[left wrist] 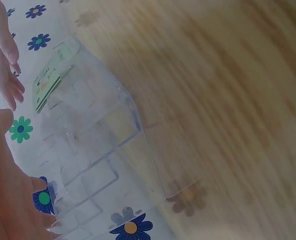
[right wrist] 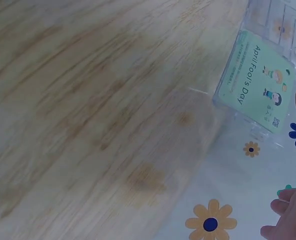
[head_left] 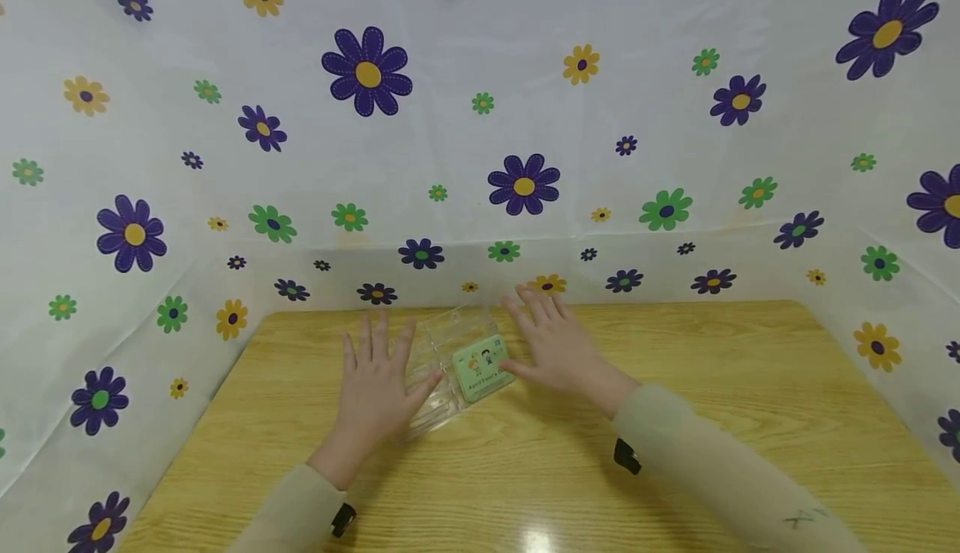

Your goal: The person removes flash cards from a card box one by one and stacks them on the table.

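A clear plastic case lies on the wooden table between my hands. A green card printed "April Fool's Day" lies on or in its right part; the same green card shows in the right wrist view. My left hand lies flat with spread fingers, its thumb against the case's left edge. My right hand is flat too, fingers spread, its thumb by the card. The left wrist view shows the clear case with its compartments, blurred.
A white cloth with purple, green and yellow flowers walls in the table at the back and both sides. Bare wood stretches to the right and toward the front edge.
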The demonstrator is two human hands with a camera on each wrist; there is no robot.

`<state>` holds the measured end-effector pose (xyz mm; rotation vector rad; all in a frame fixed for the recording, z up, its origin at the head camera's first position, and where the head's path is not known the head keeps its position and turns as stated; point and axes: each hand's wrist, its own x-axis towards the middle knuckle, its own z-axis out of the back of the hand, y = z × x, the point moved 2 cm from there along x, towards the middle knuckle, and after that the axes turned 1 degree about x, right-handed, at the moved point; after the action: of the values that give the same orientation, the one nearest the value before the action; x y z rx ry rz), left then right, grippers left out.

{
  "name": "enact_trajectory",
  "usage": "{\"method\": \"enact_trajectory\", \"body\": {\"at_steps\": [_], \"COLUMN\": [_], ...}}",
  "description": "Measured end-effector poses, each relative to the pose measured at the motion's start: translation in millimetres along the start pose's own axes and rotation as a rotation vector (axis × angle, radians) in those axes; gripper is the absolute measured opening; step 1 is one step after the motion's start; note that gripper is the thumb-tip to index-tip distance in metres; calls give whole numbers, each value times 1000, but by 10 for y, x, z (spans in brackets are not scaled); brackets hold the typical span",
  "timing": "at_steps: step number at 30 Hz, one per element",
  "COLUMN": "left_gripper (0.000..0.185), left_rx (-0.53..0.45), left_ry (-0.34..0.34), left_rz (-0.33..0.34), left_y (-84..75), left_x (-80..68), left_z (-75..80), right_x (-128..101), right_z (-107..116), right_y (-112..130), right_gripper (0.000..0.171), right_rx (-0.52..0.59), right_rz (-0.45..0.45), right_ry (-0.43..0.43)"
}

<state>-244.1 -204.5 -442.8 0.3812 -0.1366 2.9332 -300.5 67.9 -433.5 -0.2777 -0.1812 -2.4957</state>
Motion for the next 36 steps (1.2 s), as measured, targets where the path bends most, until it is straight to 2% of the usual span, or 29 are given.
{"method": "enact_trajectory", "body": {"at_steps": [9, 18, 26, 36], "left_gripper": [92, 98, 102, 104], "left_rx": [4, 66, 94, 120], "left_ry": [-11, -8, -6, -7], "left_rz": [-3, -24, -43, -100], "left_y": [-5, 4, 3, -58], "left_x": [-20, -24, -7, 15], "left_z": [-69, -84, -104, -133], "right_x": [117, 214, 299, 303], "right_z": [-96, -114, -159, -195], "right_y": [81, 187, 239, 248], "right_gripper": [100, 101, 101, 103], "right_rx": [-11, 18, -8, -21], "right_rz": [45, 93, 99, 113], "right_ry": [18, 4, 49, 62]}}
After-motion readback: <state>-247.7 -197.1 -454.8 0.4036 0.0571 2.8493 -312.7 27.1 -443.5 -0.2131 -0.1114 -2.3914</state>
